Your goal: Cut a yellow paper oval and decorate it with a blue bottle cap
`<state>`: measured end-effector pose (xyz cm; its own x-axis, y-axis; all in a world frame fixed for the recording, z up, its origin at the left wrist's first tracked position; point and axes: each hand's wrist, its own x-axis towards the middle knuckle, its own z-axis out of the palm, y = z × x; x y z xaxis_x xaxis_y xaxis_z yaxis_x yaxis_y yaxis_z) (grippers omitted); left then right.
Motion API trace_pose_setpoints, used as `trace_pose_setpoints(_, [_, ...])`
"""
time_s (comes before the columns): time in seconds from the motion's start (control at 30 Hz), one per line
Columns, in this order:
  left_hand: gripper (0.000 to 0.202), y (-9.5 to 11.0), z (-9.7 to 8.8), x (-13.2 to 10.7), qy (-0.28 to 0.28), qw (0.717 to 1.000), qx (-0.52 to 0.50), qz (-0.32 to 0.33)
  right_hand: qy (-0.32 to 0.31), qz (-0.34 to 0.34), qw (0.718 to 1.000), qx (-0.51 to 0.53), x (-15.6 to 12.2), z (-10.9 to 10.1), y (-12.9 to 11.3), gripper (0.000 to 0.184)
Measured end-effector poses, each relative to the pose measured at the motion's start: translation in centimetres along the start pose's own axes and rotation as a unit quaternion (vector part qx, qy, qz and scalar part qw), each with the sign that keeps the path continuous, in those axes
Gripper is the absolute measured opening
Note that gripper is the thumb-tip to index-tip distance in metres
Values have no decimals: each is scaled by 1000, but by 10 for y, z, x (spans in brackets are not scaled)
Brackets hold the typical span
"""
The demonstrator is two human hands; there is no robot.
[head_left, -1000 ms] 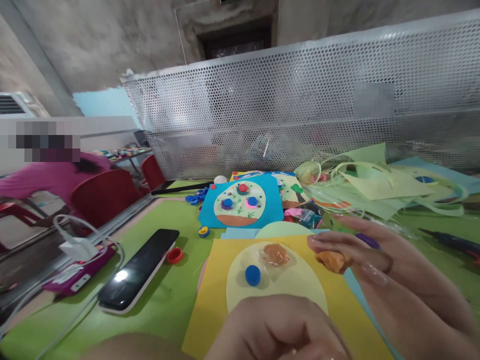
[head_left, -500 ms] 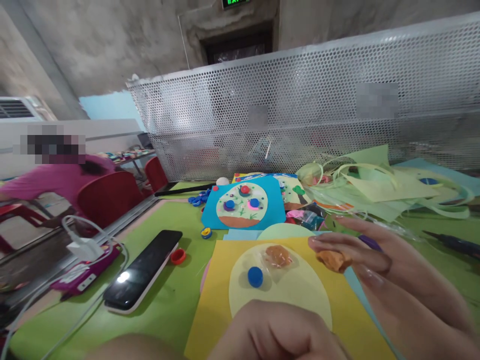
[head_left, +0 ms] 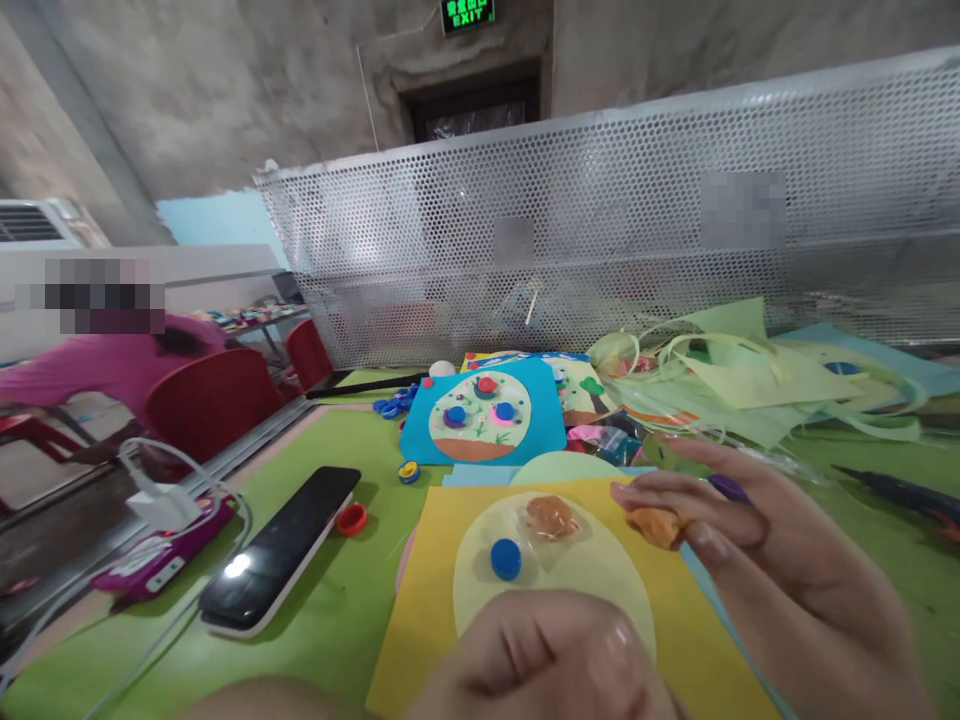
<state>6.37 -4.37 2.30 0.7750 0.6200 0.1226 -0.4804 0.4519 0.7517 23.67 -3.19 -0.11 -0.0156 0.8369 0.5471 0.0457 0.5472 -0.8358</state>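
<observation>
Left hand (head_left: 559, 655) — curled, its inside hidden

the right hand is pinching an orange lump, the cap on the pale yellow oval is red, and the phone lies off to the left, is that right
Not quite: the cap on the pale yellow oval is blue, as the head view shows. The right hand is pinching an orange lump, and the phone lies off to the left.
</observation>
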Motion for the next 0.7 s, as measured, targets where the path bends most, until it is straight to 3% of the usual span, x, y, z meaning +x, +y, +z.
trace_pose_setpoints(0.1, [42, -8, -14, 10, 99, 990, -27, 100, -13, -21, 1000, -1, -1, 1, -2, 36])
trace_pose_setpoints(0.2, [21, -7, -26, 15, 188, 971, 16, 145, -23, 18, 998, 57, -2, 5, -4, 43])
trace_pose_setpoints(0.37, [40, -9, -34, 12, 121, 987, 32, 98, -67, 112, 989, 75, -2, 15, 0, 52])
trace_pose_setpoints(0.43, [38, -11, -36, 11, 127, 989, 42, 64, -69, 104, 992, 16, -1, 17, 5, 50])
trace_pose_setpoints(0.53, [29, -8, -40, 12, 149, 987, 52, 35, -99, 40, 987, -121, 1, 15, 10, 55])
trace_pose_setpoints(0.63, [25, -1, -49, 14, 175, 981, 70, 49, -159, 4, 966, -206, 5, 8, 7, 68])
trace_pose_setpoints(0.7, [22, 4, -58, 17, 201, 973, 90, 71, -161, 33, 966, -199, 9, 2, 7, 68])
